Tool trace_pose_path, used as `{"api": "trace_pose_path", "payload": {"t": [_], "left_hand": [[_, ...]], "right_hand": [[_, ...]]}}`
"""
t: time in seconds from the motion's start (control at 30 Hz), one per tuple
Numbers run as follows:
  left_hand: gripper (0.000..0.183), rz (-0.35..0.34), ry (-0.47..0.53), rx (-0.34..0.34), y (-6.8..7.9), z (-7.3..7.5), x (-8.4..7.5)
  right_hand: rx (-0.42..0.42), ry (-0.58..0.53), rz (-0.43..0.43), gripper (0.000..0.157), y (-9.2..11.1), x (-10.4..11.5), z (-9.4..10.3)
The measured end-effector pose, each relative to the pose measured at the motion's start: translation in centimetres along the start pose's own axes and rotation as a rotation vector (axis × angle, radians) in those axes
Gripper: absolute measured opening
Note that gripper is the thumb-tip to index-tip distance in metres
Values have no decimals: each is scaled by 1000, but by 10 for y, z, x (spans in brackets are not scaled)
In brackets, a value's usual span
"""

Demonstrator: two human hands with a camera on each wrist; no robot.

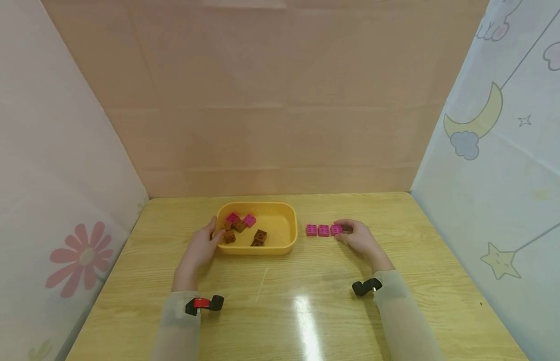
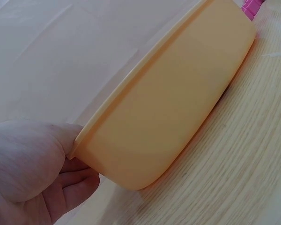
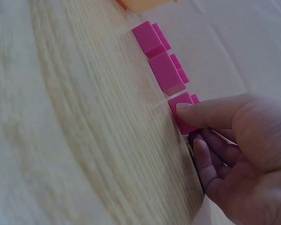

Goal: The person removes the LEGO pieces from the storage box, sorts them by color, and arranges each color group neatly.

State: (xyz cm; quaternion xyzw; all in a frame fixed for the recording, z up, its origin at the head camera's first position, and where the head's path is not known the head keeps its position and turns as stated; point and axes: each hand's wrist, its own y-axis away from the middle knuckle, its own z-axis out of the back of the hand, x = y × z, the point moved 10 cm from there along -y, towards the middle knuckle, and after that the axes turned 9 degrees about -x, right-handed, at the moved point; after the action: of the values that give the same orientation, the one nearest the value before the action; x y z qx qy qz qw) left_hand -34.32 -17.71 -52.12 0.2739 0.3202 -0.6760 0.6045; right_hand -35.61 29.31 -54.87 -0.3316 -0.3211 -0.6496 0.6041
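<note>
As my left hand grips the oblong yellow plastic tray, my right hand pinches a square pink plastic block by its sides, the best hold: probably light, rigid.

Three pink bricks stood in a left-to-right row, just right of a yellow tray.
Square and studs up, they sat side by side, the right hand pinching the rightmost between thumb and fingers; the left hand gripped the left end of the upright, round-cornered tray, where brown bricks and two more pink ones lay loose, mostly toward the left.
</note>
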Motion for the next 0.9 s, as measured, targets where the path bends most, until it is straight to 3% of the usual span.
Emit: {"api": "trace_pose_path", "payload": {"t": [0.9], "left_hand": [[68, 27, 22, 2, 1, 0, -1]], "right_hand": [[-7, 19, 23, 46, -2, 0, -1]]}}
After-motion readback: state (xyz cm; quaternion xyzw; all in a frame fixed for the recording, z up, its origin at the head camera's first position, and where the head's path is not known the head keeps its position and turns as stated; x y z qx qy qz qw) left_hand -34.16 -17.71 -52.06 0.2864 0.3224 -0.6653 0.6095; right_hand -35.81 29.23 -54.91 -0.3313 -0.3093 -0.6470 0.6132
